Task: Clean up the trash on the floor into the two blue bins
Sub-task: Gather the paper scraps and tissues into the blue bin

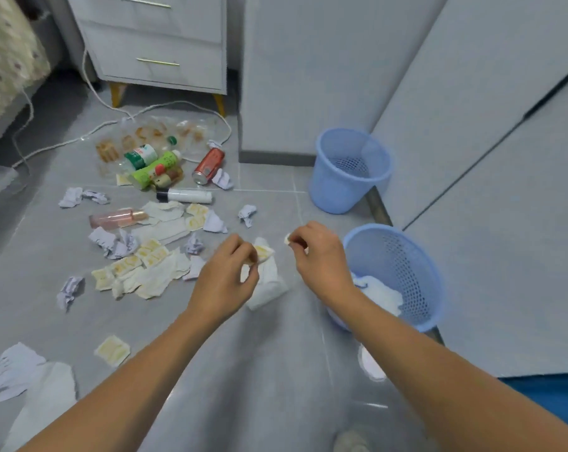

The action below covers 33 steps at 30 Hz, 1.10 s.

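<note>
Both hands work at frame centre: the left hand [225,275] pinches a limp white wrapper [265,275], the right hand [320,252] a small scrap [287,238], beside the lower-right blue bin [416,288]. Both pieces look feather-light and soft, so an edge pinch should suffice.

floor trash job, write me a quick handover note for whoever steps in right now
Left hand: pinching white and yellow-printed paper scraps.
Right hand: pinching a small scrap, beside the near blue bin.
Near bin holds white paper; far blue bin looks empty.
Left: crumpled papers and wrappers, red can, green bottles, pink bottle, white tube, and paper by the left forearm.
</note>
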{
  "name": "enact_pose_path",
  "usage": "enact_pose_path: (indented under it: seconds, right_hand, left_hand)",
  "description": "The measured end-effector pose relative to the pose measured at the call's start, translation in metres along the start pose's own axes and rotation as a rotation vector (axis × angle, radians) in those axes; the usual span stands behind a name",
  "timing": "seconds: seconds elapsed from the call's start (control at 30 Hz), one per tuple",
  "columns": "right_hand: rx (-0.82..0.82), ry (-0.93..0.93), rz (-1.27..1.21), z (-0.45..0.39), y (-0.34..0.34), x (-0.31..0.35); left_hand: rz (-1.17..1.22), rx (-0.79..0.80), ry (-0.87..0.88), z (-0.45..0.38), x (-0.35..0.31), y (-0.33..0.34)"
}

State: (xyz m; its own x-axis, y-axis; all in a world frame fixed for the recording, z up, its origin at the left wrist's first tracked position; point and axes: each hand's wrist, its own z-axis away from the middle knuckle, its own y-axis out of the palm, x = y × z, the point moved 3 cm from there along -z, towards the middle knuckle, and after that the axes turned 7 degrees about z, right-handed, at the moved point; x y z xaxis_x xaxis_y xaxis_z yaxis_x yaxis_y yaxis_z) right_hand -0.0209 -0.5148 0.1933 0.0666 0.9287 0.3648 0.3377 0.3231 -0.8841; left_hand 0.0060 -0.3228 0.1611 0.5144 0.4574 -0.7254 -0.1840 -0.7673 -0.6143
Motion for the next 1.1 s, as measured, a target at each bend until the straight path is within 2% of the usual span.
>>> enact_pose_path:
  seconds: [0.23,0.3,0.4,0.5,0.63,0.77,0.97,1.1]
  right_hand:
    - [-0.070,0.268,0.121,0.033,-0.092,-0.116]
    - [-0.056,0.310,0.180,0.046,-0.100,-0.143]
    - [0.049,0.377,0.277,0.062,-0.098,-0.171]
    - [0.074,0.386,0.315,0.065,-0.087,-0.172]
    - [0.056,0.232,0.238,0.041,-0.055,-0.128]
    - [0.083,0.050,0.136,0.015,0.005,-0.054]
    - [0.265,-0.222,0.029,0.010,0.116,0.065]
    - [0.443,-0.371,-0.036,0.029,0.187,0.132]
  left_hand:
    - [0.119,0.132,0.209,-0.063,-0.102,0.101]
    - [0.108,0.185,0.205,-0.070,-0.115,0.133]
    - [0.014,0.308,0.160,-0.071,-0.121,0.170]
    - [-0.020,0.297,0.147,-0.060,-0.115,0.174]
    - [-0.053,0.198,0.116,-0.041,-0.074,0.139]
    - [-0.145,0.104,-0.026,-0.012,-0.003,0.082]
    - [-0.314,-0.005,-0.288,0.063,0.104,-0.008]
    - [-0.412,-0.059,-0.536,0.138,0.169,-0.056]
